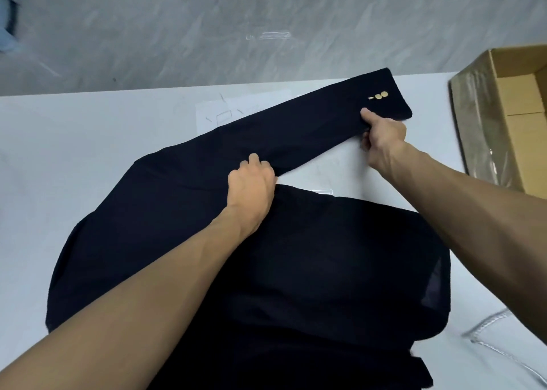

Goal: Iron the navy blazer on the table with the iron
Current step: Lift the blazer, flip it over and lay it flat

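Head view. The navy blazer (319,271) lies flat on the white table (74,152), its body nearest me and its lower hem cut off by the bottom edge of the frame. One sleeve (281,132) stretches away to the upper right, ending at a cuff with gold buttons (380,95); two show clearly, a third is seen only edge-on.

My left hand (251,182) grips the sleeve's near edge where it meets the body. The fingers are curled into the cloth, and their tips are hidden under the knuckles.

My right hand (383,136) pinches the sleeve just short of the cuff, thumb on top, the other fingers tucked beneath the cloth and mostly out of sight.

A printed sheet of paper (213,114) lies partly under the sleeve; its markings are too faint to read. An open cardboard box (503,117) stands at the table's right, cropped by the frame. A pale cord (488,329) crosses the lower right corner, both ends unseen.
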Demonstrator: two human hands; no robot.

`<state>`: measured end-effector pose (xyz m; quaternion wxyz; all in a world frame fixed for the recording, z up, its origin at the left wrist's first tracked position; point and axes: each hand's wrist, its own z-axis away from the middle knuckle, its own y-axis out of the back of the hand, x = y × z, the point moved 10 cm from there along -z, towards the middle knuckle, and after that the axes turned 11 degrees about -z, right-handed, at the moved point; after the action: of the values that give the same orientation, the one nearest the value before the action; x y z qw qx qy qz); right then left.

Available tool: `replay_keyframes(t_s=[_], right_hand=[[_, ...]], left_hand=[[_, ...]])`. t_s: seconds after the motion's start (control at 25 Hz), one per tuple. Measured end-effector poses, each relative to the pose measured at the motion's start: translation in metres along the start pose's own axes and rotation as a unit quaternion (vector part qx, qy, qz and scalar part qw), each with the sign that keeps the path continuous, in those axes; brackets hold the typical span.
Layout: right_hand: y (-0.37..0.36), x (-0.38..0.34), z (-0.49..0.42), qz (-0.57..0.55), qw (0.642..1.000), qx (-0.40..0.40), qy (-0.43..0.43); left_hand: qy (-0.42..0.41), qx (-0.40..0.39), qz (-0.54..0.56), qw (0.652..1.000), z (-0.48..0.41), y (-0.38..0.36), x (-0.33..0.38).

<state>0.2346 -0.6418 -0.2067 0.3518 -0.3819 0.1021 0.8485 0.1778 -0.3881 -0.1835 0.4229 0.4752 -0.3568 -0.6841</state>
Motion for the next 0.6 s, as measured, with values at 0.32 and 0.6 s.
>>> replay_keyframes(t_s=[0.32, 0.6], right_hand=[[0.038, -0.017, -0.009, -0.15, 0.988, -0.021, -0.019], [0.048, -0.053, -0.036, -0.08, 0.993, -0.008, 0.091]], left_hand=[[-0.226, 0.107, 0.057, 0.966, 0.037, 0.015, 0.015], [-0.147, -0.066, 0.055, 0.985, 0.018, -0.036, 0.033]])
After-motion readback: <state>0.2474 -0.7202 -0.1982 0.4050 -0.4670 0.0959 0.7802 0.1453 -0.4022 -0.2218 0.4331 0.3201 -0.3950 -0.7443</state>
